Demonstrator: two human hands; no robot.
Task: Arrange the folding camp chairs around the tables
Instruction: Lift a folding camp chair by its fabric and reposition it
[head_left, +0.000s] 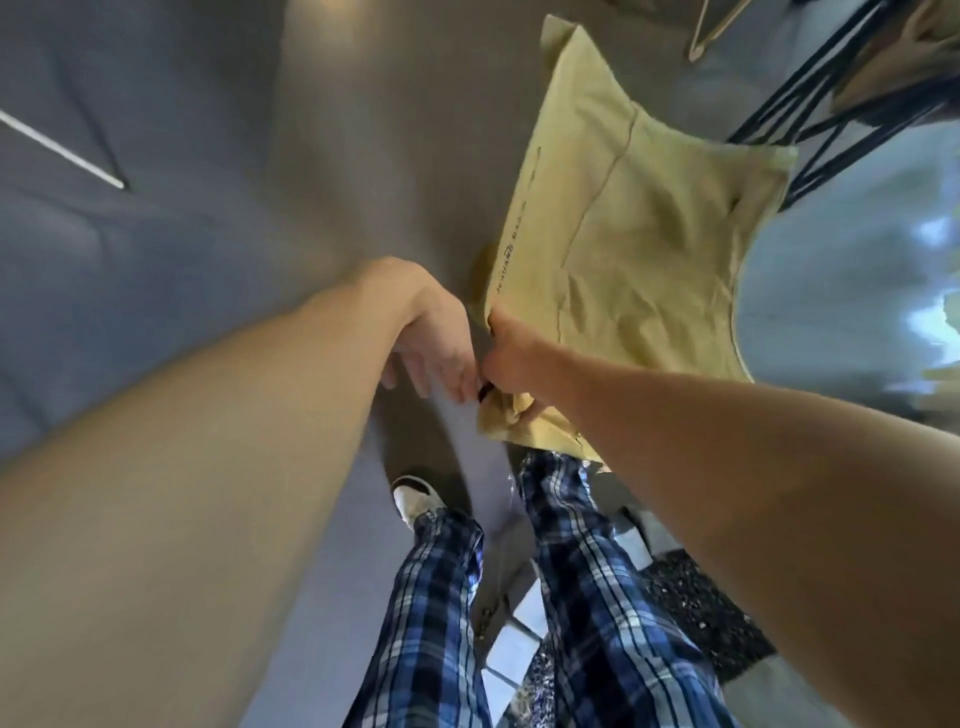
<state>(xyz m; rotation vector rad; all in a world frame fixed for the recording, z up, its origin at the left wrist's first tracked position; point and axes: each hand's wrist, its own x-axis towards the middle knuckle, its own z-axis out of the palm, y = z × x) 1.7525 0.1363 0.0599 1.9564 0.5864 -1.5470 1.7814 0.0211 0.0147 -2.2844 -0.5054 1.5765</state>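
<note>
Chair (639, 260) frame: mostly hidden under fabric.
Second chair (893, 57): cut off by edge.
Right hand (511, 358) fingertips: hidden in fabric.

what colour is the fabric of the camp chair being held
Tan-yellow canvas on the camp chair, gripped by the right hand; shown in the head view.

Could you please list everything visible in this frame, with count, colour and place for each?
camp chair: one, tan-yellow fabric seat, centre right, near corner gripped by the right hand.
black chair frame: one, black rods, upper right, behind the tan fabric.
second tan chair: one, partly cut off, top right corner.
floor: grey, smooth, left and centre.
dark mat: one, speckled black, lower right by the feet.
shoe: one visible, white, lower centre.
trousers: blue plaid, bottom centre.
left hand: fingers relaxed, beside the fabric corner.
right hand: grips the fabric's near corner.
</note>
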